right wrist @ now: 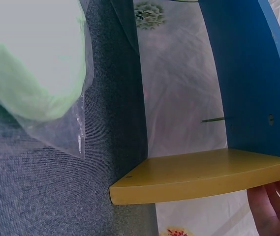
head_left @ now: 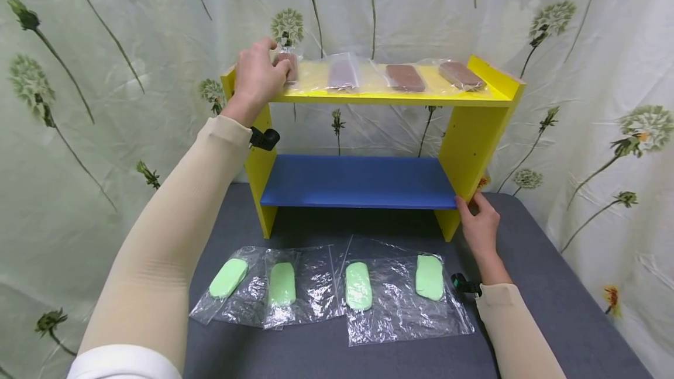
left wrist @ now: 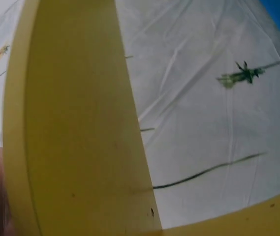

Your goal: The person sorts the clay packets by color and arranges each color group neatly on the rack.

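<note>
A yellow shelf unit (head_left: 474,139) with a blue lower shelf (head_left: 358,180) stands on the table. My left hand (head_left: 258,75) is at the left end of its top board, thumb and fingers curled at a brown bar in a clear plastic bag (head_left: 291,69). To the right along that board lie three more bagged bars: a purplish one (head_left: 342,73), a brown one (head_left: 405,78) and another brown one (head_left: 461,75). Low on the right side panel (right wrist: 203,189), my right hand (head_left: 480,224) grips the panel's edge, thumb in front and fingers on the outer face.
Several pale green bars in clear bags lie in front of the unit, among them a left one (head_left: 229,278) and a right one (head_left: 429,277). The dark grey table (head_left: 547,285) extends around them. A curtain with dandelion prints (head_left: 595,151) hangs behind.
</note>
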### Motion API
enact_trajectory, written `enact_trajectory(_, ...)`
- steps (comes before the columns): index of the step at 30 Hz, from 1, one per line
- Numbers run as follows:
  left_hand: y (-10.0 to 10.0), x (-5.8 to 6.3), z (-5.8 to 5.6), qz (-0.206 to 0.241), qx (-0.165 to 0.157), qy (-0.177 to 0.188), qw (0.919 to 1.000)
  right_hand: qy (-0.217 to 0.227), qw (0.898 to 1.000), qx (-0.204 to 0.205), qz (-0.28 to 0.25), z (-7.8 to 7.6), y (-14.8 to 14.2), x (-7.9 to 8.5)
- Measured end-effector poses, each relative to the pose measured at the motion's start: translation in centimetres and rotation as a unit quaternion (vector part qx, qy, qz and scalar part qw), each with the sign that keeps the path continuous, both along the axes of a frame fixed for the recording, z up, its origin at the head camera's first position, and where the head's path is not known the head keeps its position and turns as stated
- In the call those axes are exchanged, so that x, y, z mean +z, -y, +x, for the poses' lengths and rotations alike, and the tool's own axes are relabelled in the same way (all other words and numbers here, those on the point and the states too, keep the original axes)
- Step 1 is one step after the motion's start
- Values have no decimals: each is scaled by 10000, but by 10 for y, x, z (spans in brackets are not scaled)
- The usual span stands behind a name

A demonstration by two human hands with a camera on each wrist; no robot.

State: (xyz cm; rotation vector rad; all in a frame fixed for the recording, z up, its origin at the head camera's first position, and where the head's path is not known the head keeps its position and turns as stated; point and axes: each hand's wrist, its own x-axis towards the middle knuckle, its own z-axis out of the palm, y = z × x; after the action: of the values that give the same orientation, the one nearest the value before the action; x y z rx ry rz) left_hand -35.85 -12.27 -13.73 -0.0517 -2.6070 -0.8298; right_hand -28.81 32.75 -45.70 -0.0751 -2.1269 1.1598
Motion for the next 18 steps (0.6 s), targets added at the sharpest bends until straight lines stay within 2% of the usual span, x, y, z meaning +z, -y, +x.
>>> enact_trajectory(10,-1,-3,-1,-535,-129,-414,9976,35,9999,-95,42,1,0,0)
enact_trajectory(18,1,0,3,-295,-295,-296,9987,108,9999,-60,-28,0,-1,0)
